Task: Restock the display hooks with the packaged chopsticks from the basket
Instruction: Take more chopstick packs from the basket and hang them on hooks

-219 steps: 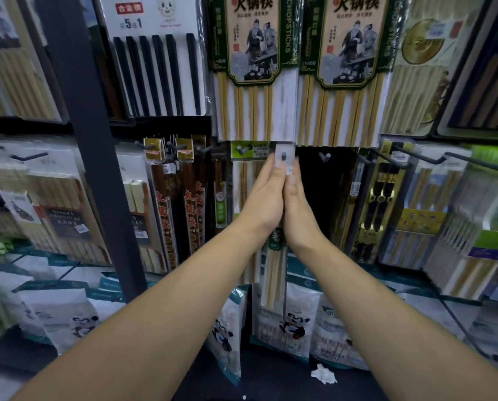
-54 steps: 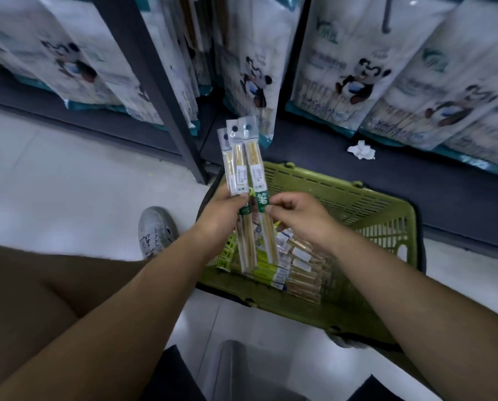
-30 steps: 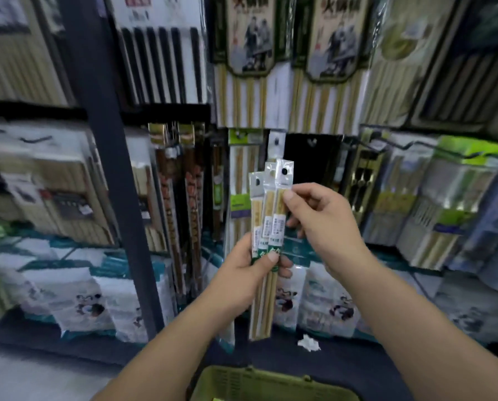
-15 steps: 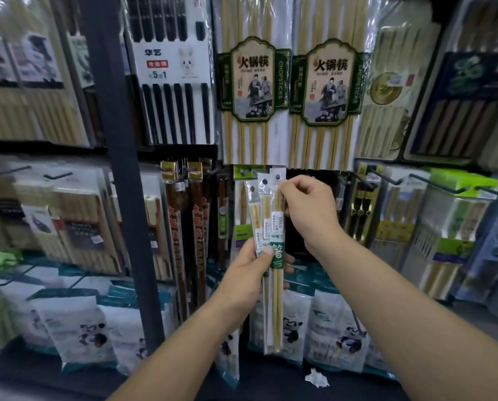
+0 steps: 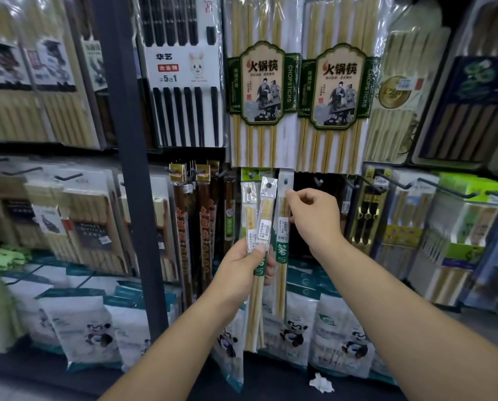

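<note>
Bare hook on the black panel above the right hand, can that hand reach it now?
Likely yes. The right hand, pinching one pack, sits just below and left of the bare hook, and nothing hangs in front of it. The left hand holds two packs lower, out of the way.

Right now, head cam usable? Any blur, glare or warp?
Head view: centre sharp, print on the big bamboo packs legible; packs at the left edge smeared, right edge softer too; glare streaks on the wrap up top; the dark post leans from wide-angle warp; light dim, even.
</note>
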